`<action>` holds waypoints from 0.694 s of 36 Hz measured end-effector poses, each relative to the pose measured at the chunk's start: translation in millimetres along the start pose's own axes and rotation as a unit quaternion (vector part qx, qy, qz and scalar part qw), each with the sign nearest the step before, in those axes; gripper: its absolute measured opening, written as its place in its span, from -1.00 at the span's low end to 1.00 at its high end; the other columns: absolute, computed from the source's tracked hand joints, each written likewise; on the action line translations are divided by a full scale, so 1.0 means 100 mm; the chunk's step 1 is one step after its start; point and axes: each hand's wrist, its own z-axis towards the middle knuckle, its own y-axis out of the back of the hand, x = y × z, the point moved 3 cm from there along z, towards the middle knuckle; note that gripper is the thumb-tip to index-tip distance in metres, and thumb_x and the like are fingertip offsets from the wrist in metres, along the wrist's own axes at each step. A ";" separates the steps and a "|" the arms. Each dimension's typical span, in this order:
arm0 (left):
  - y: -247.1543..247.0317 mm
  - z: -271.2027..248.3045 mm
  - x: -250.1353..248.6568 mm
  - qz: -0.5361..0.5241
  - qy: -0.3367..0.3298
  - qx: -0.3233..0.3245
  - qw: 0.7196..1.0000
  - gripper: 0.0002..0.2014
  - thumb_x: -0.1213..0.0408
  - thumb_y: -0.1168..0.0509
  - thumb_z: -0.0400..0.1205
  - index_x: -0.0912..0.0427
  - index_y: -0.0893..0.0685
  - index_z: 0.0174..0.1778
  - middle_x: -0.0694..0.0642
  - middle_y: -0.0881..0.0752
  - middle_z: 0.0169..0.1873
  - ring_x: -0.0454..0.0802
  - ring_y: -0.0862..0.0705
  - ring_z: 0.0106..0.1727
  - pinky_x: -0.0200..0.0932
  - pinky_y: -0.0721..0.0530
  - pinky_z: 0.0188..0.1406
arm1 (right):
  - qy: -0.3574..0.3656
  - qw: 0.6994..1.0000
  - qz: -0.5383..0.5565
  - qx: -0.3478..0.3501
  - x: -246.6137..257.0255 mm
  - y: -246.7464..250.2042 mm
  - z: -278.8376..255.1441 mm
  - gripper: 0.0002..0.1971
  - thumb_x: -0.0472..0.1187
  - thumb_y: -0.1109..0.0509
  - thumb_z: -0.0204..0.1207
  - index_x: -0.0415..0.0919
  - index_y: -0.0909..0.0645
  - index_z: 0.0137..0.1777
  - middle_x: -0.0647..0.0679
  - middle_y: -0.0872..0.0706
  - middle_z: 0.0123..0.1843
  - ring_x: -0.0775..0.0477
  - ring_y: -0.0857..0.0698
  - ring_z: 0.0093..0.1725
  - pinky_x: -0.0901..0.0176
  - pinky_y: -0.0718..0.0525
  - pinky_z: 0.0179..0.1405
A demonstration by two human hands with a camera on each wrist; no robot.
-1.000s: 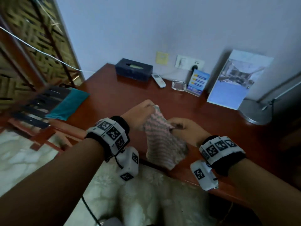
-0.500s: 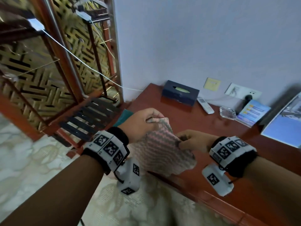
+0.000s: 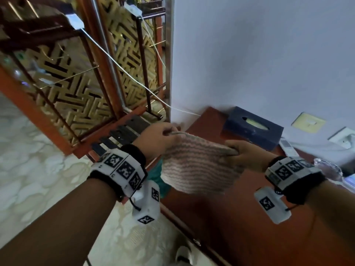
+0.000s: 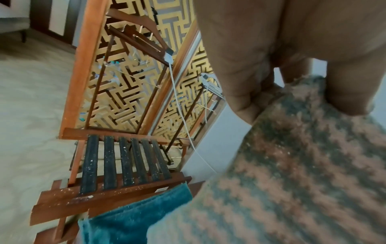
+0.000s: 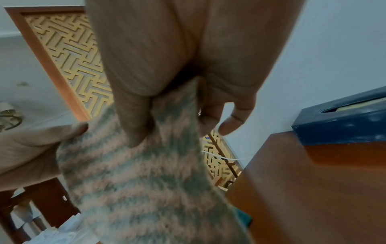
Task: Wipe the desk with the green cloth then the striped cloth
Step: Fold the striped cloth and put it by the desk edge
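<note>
The pink-and-grey striped cloth [image 3: 197, 166] hangs in the air between both hands, above the left end of the red-brown desk [image 3: 230, 217]. My left hand [image 3: 163, 139] pinches its upper left corner. My right hand [image 3: 240, 152] pinches the upper right corner. The left wrist view shows the striped cloth [image 4: 292, 181] under the left fingers [image 4: 240, 95]. In the right wrist view the thumb and fingers of the right hand [image 5: 173, 125] clamp the striped cloth [image 5: 146, 189]. The green cloth [image 4: 129, 221] lies on a slatted wooden rack beside the desk, mostly hidden in the head view behind the striped cloth.
A dark blue tissue box [image 3: 253, 129] stands at the back of the desk by the wall, with a remote [image 3: 288, 146] and a glass ashtray [image 3: 328, 166] to its right. A slatted rack [image 4: 125, 161] and a gold lattice screen [image 3: 76, 89] stand left of the desk.
Both hands have carried the striped cloth left toward the desk's left end and spread it wider between them. The head view has swung left and up.
</note>
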 end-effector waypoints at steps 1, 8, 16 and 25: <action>0.04 0.08 0.04 0.003 0.011 -0.013 1.000 -0.80 0.15 -0.36 0.60 0.23 -0.66 -0.19 -0.02 -0.68 -0.19 -0.13 -0.61 -0.14 -0.32 -0.49 -0.26 | 0.007 1.000 0.001 -0.010 -0.05 0.08 0.12 -0.70 -0.33 -0.44 0.51 0.00 -0.45 -0.31 0.12 -0.52 -0.37 0.19 -0.51 -0.40 0.20 -0.50 -0.28; 0.21 0.65 0.18 0.072 0.051 -0.058 0.994 -0.97 0.24 -0.39 0.58 0.07 -0.69 -0.17 -0.07 -0.68 -0.27 -0.17 -0.61 -0.23 -0.40 -0.49 -0.32 | 0.017 0.992 0.014 -0.127 -0.24 0.58 0.90 -0.92 -0.19 -0.39 0.59 -0.18 -0.63 -0.02 -0.03 -0.67 -0.18 0.09 -0.58 -0.25 0.44 -0.50 -0.32; 0.37 1.21 0.19 0.076 0.040 -0.141 0.986 -0.95 0.28 -0.39 0.57 0.14 -0.72 -0.10 -0.04 -0.70 -0.22 -0.16 -0.63 -0.15 -0.30 -0.56 -0.16 | 0.000 0.970 -0.037 -0.241 -0.23 1.04 1.75 -0.87 -0.27 -0.34 0.59 -0.23 -0.72 -0.05 -0.10 -0.70 -0.17 0.03 -0.60 -0.22 0.19 -0.48 -0.14; 0.23 1.60 0.33 0.077 0.036 -0.109 0.990 -0.92 0.25 -0.42 0.55 0.16 -0.67 -0.20 -0.02 -0.66 -0.32 -0.18 -0.62 -0.30 -0.27 -0.58 -0.38 | -0.051 0.945 -0.100 -0.308 -0.42 1.22 2.22 -0.80 -0.28 -0.40 0.54 -0.19 -0.76 0.12 -0.04 -0.66 -0.02 0.06 -0.51 -0.05 0.27 -0.37 -0.07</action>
